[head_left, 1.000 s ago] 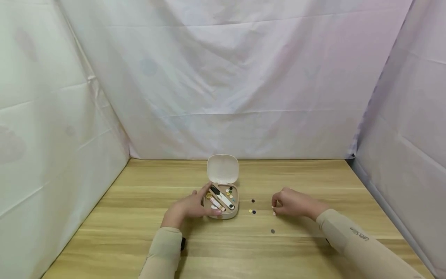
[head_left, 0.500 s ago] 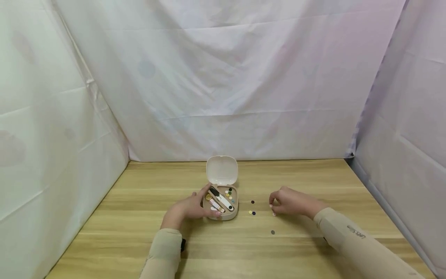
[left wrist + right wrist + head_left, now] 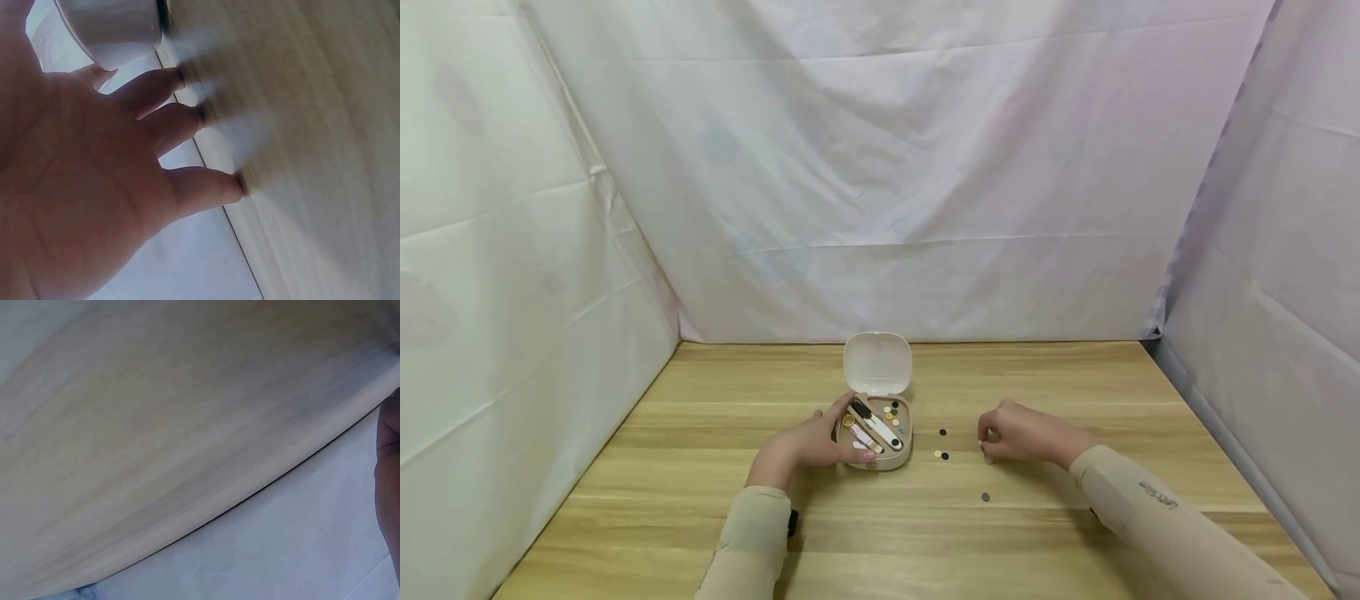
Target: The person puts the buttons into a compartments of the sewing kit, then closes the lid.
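Note:
My left hand (image 3: pixel 816 440) grips the left side of a pale sewing box (image 3: pixel 883 463), with the thumb at its front and the forefinger toward the back. The other fingers (image 3: pixel 178 122) spread beside it on the table in the left wrist view. Inside the box lie thread snips (image 3: pixel 877 427) with a black cap, a gold-coloured round piece (image 3: pixel 848 421), a white-and-pink strip (image 3: pixel 867 437) and several small buttons (image 3: pixel 890 416). To the right, my right hand (image 3: pixel 1026 432) pinches at the tabletop, thumb and forefinger together over a small pale button that they hide.
Loose on the wooden table (image 3: pixel 700 467) lie a dark button (image 3: pixel 943 432), a yellow button (image 3: pixel 937 454) touching a navy one (image 3: pixel 945 457), and a grey button (image 3: pixel 986 497). The box's lid (image 3: pixel 877 363) stands open. White cloth (image 3: pixel 880 167) hangs behind the table.
The right hand has shifted slightly left, and the pale spot under its fingertips no longer shows. The left hand and the box stay in place.

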{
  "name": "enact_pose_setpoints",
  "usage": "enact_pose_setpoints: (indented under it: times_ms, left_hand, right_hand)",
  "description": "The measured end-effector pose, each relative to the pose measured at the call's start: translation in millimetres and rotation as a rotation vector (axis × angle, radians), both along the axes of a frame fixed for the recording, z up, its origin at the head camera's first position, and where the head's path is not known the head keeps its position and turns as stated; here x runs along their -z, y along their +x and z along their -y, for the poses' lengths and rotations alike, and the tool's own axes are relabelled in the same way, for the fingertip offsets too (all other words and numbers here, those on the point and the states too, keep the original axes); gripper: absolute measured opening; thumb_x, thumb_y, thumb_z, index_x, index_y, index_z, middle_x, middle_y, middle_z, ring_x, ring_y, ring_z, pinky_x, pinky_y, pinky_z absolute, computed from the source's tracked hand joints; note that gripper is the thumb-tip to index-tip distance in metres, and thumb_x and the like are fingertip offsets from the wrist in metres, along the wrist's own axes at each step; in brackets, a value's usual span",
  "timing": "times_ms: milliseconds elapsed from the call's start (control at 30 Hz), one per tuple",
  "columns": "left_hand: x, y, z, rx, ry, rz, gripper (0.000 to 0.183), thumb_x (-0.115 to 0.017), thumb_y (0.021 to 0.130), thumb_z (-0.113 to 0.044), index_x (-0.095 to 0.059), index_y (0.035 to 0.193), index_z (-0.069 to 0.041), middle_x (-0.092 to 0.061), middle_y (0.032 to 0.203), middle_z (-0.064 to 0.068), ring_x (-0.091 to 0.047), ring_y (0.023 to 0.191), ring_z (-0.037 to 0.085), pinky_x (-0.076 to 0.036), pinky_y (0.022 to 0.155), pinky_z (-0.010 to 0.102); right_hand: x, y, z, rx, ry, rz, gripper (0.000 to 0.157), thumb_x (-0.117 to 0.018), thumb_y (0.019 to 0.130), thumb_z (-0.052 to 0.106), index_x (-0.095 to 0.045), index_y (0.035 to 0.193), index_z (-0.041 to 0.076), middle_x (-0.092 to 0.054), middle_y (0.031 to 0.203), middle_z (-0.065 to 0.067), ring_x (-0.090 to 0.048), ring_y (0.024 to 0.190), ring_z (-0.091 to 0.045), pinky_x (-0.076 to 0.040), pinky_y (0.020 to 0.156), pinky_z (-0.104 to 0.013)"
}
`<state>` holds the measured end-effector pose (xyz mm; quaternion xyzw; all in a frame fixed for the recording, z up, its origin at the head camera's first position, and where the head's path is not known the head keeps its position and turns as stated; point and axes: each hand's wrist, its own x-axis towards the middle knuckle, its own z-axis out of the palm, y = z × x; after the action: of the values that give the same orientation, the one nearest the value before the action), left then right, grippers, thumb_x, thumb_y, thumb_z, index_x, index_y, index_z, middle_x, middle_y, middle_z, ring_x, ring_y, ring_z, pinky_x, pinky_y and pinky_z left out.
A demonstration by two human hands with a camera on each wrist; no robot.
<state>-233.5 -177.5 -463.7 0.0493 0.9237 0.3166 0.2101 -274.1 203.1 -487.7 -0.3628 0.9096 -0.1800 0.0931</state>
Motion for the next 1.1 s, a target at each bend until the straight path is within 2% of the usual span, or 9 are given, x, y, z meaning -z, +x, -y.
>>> enact_pose_setpoints:
  times_ms: [333, 633, 900, 1100]
  left_hand:
    - [0.8, 0.9, -0.9, -0.005, 0.006, 0.004, 0.120, -0.087, 0.079, -0.066, -0.014, 0.171, -0.042, -0.016, 0.174, 0.033, -0.019, 0.161, 0.056, -0.022, 0.122, 0.081]
    - [-0.3, 0.9, -1.0, 0.000, 0.014, -0.005, 0.121, -0.088, 0.079, -0.063, -0.014, 0.172, -0.039, -0.017, 0.174, 0.034, -0.017, 0.162, 0.054, -0.021, 0.122, 0.081]
    - [0.6, 0.0, -0.6, 0.006, 0.013, -0.007, 0.120, -0.088, 0.079, -0.063, -0.014, 0.172, -0.040, -0.018, 0.174, 0.033, -0.017, 0.164, 0.051, -0.023, 0.123, 0.080]
    - [0.6, 0.0, -1.0, 0.009, 0.015, -0.005, 0.121, -0.087, 0.079, -0.064, -0.014, 0.172, -0.039, -0.018, 0.174, 0.032, -0.016, 0.164, 0.050, -0.022, 0.123, 0.080]
  right_hand:
    - [-0.3, 0.6, -1.4, 0.028, -0.025, 0.001, 0.003, -0.077, 0.092, 0.015, -0.076, 0.093, 0.013, -0.058, 0.065, 0.014, -0.039, 0.054, 0.003, -0.037, 0.051, -0.017]
    - [-15.5, -4.1, 8.0, 0.086, -0.080, -0.007, 0.008, -0.071, 0.093, 0.013, -0.076, 0.099, 0.011, -0.045, 0.063, 0.011, -0.035, 0.057, -0.001, -0.032, 0.051, -0.020]
    - [-28.3, -13.6, 24.3, 0.094, -0.109, -0.028, 0.006, -0.072, 0.097, 0.014, -0.077, 0.100, 0.013, -0.055, 0.071, 0.007, -0.041, 0.061, -0.004, -0.038, 0.056, -0.022]
    - [-33.7, -19.4, 45.5, 0.072, -0.130, -0.029, 0.005, -0.072, 0.096, 0.016, -0.077, 0.097, 0.016, -0.053, 0.070, 0.009, -0.043, 0.062, -0.004, -0.039, 0.056, -0.021]
